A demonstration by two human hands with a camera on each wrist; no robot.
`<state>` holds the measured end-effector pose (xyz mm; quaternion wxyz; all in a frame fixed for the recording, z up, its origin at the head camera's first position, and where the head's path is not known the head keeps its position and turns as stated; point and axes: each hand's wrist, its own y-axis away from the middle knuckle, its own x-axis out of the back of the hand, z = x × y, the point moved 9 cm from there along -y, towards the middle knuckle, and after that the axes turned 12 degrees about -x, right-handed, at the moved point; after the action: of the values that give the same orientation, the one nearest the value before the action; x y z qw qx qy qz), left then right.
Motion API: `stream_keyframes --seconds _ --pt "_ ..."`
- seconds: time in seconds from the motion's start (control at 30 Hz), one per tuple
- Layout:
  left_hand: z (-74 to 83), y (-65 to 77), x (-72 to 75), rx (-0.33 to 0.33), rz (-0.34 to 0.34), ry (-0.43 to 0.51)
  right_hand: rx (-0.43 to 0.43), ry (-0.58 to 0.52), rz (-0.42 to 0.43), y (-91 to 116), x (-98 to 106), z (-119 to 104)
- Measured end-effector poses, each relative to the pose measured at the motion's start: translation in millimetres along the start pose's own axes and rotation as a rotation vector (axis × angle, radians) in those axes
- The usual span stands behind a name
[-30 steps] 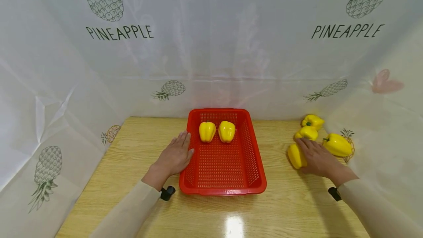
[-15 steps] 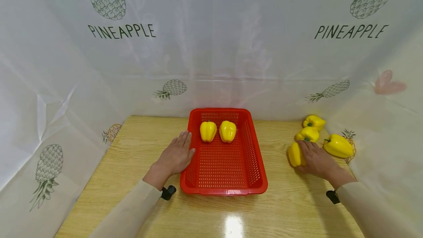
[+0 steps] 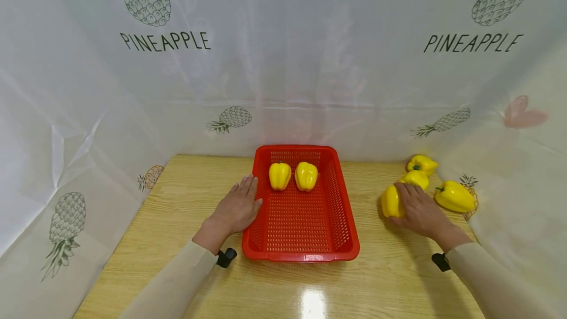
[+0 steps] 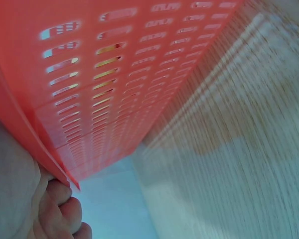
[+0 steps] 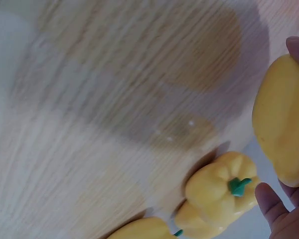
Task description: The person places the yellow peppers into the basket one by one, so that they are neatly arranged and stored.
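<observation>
My right hand (image 3: 421,213) grips a yellow bell pepper (image 3: 392,202) between thumb and fingers. In the right wrist view this pepper (image 5: 281,122) is held above the wooden table, its shadow falling apart from it. My left hand (image 3: 236,207) lies with straight fingers along the left rim of a red perforated basket (image 3: 343,210). From the left wrist, the fingers (image 4: 65,211) touch the outside of that rim. Inside the basket, towards the back, two yellow bell peppers, one on the left (image 3: 280,176) and one on the right (image 3: 306,176), stand side by side.
Beyond my right hand, a yellow pepper (image 3: 416,179) lies partly hidden, with another (image 3: 422,165) behind it. A third pepper (image 3: 455,196) lies to the right, by the sheet. White sheeting (image 3: 288,63) printed with pineapples encloses the wooden table (image 3: 199,176).
My right hand has taken hold of the nearest pepper on the right and raised it slightly, shifting a little to the left. The left hand stays on the basket rim.
</observation>
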<state>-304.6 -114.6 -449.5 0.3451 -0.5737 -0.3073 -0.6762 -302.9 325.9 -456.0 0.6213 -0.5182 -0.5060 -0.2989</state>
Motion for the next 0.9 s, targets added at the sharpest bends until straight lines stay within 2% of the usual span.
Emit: stream_keyframes --seconds 0.33,0.63,0.9 --pt "0.0 0.7 1.4 0.007 -0.003 -0.003 0.073 0.039 0.079 -21 12 -20" --pt "0.4 0.5 2.1 0.008 -0.013 0.000 0.124 0.023 0.102 -43 30 -42" --pt "-1.4 -0.4 0.1 0.012 -0.016 -0.007 0.155 0.063 0.093 -70 51 -64"
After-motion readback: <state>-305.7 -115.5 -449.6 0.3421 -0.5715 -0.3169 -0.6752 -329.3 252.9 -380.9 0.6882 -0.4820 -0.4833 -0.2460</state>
